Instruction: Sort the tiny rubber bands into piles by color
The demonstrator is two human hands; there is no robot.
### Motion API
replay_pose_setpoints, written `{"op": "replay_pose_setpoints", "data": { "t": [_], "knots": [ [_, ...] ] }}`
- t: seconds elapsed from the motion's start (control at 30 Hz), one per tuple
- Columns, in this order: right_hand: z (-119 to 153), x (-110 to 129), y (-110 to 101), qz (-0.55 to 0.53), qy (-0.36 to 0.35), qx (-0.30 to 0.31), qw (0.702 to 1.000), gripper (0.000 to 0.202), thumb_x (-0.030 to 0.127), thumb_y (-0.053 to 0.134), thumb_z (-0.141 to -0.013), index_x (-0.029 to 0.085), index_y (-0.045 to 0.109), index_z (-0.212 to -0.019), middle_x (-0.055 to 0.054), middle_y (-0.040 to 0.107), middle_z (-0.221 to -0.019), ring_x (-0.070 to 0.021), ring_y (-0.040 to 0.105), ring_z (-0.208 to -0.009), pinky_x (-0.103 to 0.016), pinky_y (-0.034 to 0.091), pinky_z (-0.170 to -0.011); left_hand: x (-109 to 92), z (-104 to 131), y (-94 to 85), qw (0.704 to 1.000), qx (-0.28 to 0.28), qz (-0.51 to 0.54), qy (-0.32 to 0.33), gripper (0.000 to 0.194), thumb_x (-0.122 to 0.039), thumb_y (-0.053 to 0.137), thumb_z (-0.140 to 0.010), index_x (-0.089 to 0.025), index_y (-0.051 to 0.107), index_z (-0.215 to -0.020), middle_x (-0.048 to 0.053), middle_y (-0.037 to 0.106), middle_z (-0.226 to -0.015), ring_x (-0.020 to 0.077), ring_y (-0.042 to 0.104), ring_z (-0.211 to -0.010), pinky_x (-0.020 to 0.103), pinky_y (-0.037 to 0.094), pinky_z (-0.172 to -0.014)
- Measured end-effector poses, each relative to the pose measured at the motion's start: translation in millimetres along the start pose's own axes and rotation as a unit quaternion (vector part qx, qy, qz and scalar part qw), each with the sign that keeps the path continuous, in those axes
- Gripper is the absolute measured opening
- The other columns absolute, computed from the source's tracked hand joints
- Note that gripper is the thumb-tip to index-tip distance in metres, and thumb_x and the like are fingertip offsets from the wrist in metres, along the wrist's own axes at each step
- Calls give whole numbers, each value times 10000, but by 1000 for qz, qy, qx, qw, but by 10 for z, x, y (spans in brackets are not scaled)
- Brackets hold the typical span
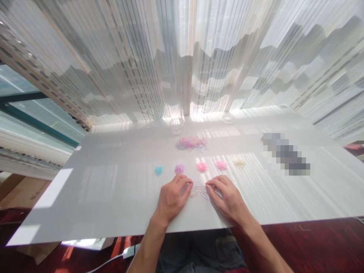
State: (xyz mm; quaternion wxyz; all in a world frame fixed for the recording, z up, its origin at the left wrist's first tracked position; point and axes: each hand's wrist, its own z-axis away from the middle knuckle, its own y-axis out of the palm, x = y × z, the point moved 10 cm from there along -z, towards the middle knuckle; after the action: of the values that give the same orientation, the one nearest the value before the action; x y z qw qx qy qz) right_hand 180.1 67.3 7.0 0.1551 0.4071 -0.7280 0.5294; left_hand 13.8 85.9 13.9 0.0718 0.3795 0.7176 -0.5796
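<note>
Between my hands lie a few loose rubber bands [201, 190], thin pale pink and whitish loops on the white table. My left hand [174, 195] rests just left of them, thumb and forefinger pinched together. From the right, my right hand [226, 194] has its closed fingertips at the edge of the loops. Whatever either pinch holds is too small to make out. Beyond my hands, small piles run in a row: teal [159, 170], purple [179, 168], coral pink [202, 167], pink [222, 165] and pale yellow [239, 163]. Farther back lies a larger mixed-colour heap [191, 143].
A clear round container [177, 125] stands near the back edge of the white table [99, 204], with a clear round lid or dish [227, 120] to its right. A blurred-out object [286, 153] lies at right. Curtains [176, 76] hang behind the table.
</note>
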Motion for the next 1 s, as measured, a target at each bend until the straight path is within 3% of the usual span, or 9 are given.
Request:
{"op": "replay_pose_setpoints", "data": {
  "t": [0.43, 0.67, 0.87, 1.0],
  "knots": [
    [-18, -3, -66, -40, 6, -5, 999, 148, 183, 573, -1023, 204, 638, -1155, -80, 669, -980, -231, 654, -910, -387, 585, -780, -79, -17, -3, 998, -15, -25, 57, 117, -191, 556, -1031, -216, 669, -1047, 23, 705, -959, 103, 655, -673, 194, 490, -564],
    [-15, 74, -50, -25, -26, 14, 999, 162, 183, 597, -1009, 220, 683, -1140, -83, 688, -960, -231, 666, -879, -375, 593, -764, -201, 35, 7, 993, -13, -29, 113, 114, -156, 600, -1005, -215, 672, -1070, 34, 702, -951, 114, 665, -710, 200, 534, -621],
    [6, 106, -43, -14, -51, -11, 999, 140, 145, 574, -1003, 204, 699, -1027, -79, 664, -910, -217, 656, -821, -354, 584, -727, -188, 31, -35, 995, -23, -18, 94, 99, -167, 606, -1003, -208, 692, -1031, 27, 693, -947, 104, 665, -694, 191, 531, -604],
    [4, 92, -72, -33, -45, -28, 998, 140, 151, 584, -1003, 213, 695, -1062, -70, 667, -924, -213, 665, -843, -349, 591, -745, -161, 23, -37, 996, -21, -7, 84, 105, -173, 597, -1008, -212, 691, -1032, 28, 690, -951, 109, 673, -724, 192, 537, -616]
  ]
}}
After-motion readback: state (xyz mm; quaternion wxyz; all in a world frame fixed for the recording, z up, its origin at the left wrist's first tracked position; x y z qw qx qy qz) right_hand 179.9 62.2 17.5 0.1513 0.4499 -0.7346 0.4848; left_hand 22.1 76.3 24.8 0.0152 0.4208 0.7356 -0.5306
